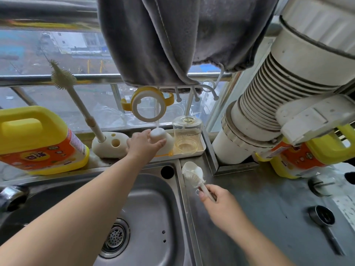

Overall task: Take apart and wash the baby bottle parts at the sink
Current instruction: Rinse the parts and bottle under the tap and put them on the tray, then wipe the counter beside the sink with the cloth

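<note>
Your left hand point(143, 144) reaches far forward on a straight bare arm, fingers curled round something white. Your right hand point(215, 197) sits nearer, pinching a thin handle.

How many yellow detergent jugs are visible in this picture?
2. One yellow detergent jug stands on the ledge at far left behind the sink; the other yellow detergent jug sits at right, partly hidden under the ribbed white duct.
</note>
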`<state>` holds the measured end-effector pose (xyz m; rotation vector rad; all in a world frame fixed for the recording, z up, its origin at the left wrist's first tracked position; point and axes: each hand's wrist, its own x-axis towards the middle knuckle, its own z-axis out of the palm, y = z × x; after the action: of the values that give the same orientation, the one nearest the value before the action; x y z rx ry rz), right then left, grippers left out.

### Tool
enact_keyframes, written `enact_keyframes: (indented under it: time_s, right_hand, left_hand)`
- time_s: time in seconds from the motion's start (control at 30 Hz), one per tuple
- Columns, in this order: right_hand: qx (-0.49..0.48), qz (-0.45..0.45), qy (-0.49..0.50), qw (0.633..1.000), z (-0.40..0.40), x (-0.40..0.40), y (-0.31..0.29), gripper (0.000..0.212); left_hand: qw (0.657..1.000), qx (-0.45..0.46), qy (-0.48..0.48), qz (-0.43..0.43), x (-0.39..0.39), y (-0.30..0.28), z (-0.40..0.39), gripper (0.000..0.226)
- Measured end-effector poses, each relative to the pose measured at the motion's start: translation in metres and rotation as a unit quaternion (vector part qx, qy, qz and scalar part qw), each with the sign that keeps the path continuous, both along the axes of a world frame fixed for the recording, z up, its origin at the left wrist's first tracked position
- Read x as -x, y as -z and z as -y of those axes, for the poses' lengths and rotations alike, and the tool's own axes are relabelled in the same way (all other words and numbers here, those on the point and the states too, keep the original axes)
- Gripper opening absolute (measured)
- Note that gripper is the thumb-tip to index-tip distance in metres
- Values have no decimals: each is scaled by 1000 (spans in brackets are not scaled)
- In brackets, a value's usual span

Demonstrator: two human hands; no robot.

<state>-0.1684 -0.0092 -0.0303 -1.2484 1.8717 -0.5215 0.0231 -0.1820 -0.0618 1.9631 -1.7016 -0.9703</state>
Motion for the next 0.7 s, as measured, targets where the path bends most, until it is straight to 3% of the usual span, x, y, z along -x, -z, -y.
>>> enact_keyframes:
  time_s: [0.13, 0.23, 0.3, 0.37, 0.53, 0.7]
  right_hand:
    - [-3, -7, -7, 1000, 0, -6, -6, 15]
    - [5, -12, -29, 1000, 4, -19, -15, 22]
    - [11, 29, -37, 999, 8, -32, -21, 21]
    - [19, 66, -48, 996, 15, -47, -25, 18]
    - [26, 65, -141, 987, 39, -94, -46, 20]
    - [46, 115, -142, 982, 67, -130, -55, 13]
  left_hand:
    - [996, 6, -36, -80, -9, -10, -19, 70]
    - [992, 55, -52, -98, -16, -28, -51, 44]
    - [988, 70, -47, -132, -23, -38, -77, 26]
    - [986, 70, -27, -152, -32, -44, -103, 21]
    - [985, 74, 4, -157, -66, -50, -146, 18]
    - [991, 46, 12, -122, -114, -47, -173, 22]
